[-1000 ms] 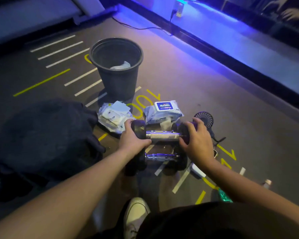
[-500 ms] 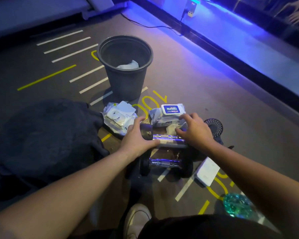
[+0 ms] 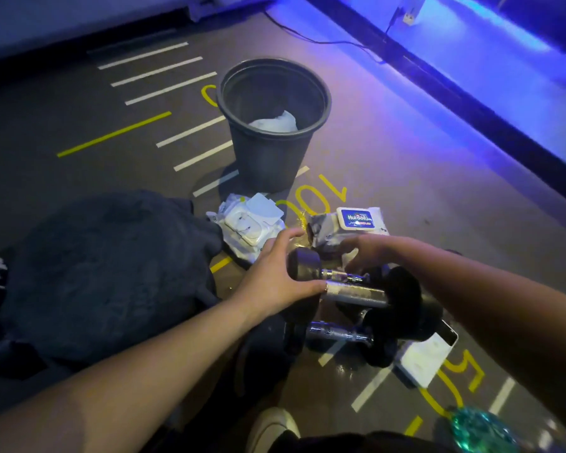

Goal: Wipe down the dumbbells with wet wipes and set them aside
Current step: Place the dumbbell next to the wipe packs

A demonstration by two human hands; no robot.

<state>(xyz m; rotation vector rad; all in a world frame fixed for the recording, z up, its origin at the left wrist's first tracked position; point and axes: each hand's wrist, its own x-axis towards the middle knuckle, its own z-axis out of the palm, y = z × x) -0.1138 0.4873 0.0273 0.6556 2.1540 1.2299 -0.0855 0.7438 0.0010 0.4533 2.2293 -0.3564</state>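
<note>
**Right hand leaving the dumbbell for the wipes**

While the left hand (image 3: 275,282) is keeping its grip on the near head of the upper dumbbell (image 3: 353,289), fingers curled over the black end and thumb lying at the start of the chrome handle, the right hand (image 3: 363,253) is reaching past the bar toward the wet wipes pack (image 3: 347,230). A second ago both hands were clasping the two heads of that dumbbell; half a second ago the right one had already let go and was lying over the pack. Now its fingers are bunching low at the pack's front edge, where a white wipe seems to be poking out, though whether they are pinching it is too blurred to tell.

From the head camera, the upper dumbbell is resting across a second dumbbell (image 3: 340,335) on the floor, just in front of the pack. A dark bin (image 3: 272,132) with a used wipe inside is standing beyond, and an opened second pack (image 3: 252,223) is lying to the left.

Judging by this, a fresh wipe is being fetched and the wiping of this dumbbell is about to begin.
</note>
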